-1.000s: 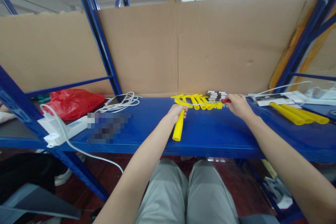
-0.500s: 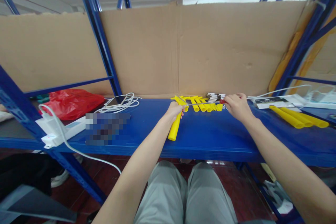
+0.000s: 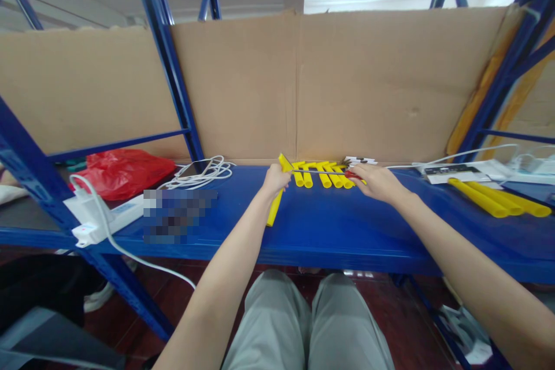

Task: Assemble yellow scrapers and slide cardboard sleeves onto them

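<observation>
My left hand point(image 3: 274, 180) is closed around a yellow plastic tube point(image 3: 274, 209), which slants with its long end down toward the shelf's front edge. A yellow end piece sticks out above the fingers. My right hand point(image 3: 378, 182) grips a screwdriver point(image 3: 350, 174) by its red handle. Its long metal shaft lies level, pointing left, and reaches the top part of the tube near my left hand. Exactly where the tip touches is too small to tell. Behind the shaft, several yellow tube pieces point(image 3: 326, 180) with angled tops lie in a row.
Three loose yellow tubes point(image 3: 489, 202) lie at the right on the blue shelf point(image 3: 329, 225). White-and-black pieces point(image 3: 362, 160) sit behind my right hand. At the left are a red plastic bag point(image 3: 125, 173), coiled white cable point(image 3: 217, 169) and a power strip point(image 3: 117, 217). Cardboard point(image 3: 243, 87) stands behind.
Both hands have shifted left, my right hand further, carrying the screwdriver with it. The tube in my left hand has turned slightly, and more of the row behind shows.
</observation>
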Action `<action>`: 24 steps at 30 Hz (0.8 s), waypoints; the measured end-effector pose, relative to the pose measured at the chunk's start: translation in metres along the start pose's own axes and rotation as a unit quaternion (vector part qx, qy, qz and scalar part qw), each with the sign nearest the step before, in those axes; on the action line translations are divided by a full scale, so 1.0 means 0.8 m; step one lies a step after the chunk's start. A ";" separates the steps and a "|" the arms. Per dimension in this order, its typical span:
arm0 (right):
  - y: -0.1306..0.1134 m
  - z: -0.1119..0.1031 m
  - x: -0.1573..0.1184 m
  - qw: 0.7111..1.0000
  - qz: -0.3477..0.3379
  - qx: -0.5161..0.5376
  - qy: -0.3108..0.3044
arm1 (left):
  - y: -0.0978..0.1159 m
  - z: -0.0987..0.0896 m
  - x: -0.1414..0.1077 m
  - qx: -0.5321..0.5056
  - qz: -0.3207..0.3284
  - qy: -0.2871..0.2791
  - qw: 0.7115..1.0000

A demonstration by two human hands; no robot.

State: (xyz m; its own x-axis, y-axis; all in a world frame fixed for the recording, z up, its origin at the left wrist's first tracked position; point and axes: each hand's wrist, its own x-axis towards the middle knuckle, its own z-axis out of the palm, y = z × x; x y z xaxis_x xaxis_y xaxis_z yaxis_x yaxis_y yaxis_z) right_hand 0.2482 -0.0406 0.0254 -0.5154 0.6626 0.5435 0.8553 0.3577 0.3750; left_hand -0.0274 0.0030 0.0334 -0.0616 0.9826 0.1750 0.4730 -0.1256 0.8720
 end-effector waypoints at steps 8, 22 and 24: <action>-0.027 -0.012 0.035 0.992 0.083 -0.025 -0.092 | -0.011 -0.011 -0.001 -0.041 -0.042 0.007 0.998; -0.008 0.011 -0.004 0.999 0.032 0.005 -0.008 | -0.015 -0.007 -0.010 -0.002 -0.027 -0.065 0.997; -0.009 0.008 -0.002 0.999 0.032 0.009 -0.020 | -0.018 -0.006 -0.007 0.006 -0.025 -0.069 0.997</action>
State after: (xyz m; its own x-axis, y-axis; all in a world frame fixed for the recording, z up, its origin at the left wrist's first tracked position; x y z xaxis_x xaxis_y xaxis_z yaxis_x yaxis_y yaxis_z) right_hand 0.2428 -0.0403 0.0171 -0.4565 0.7098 0.5364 0.8879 0.3252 0.3254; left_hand -0.0381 -0.0018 0.0224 0.0364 0.9972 0.0660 0.4829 -0.0753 0.8724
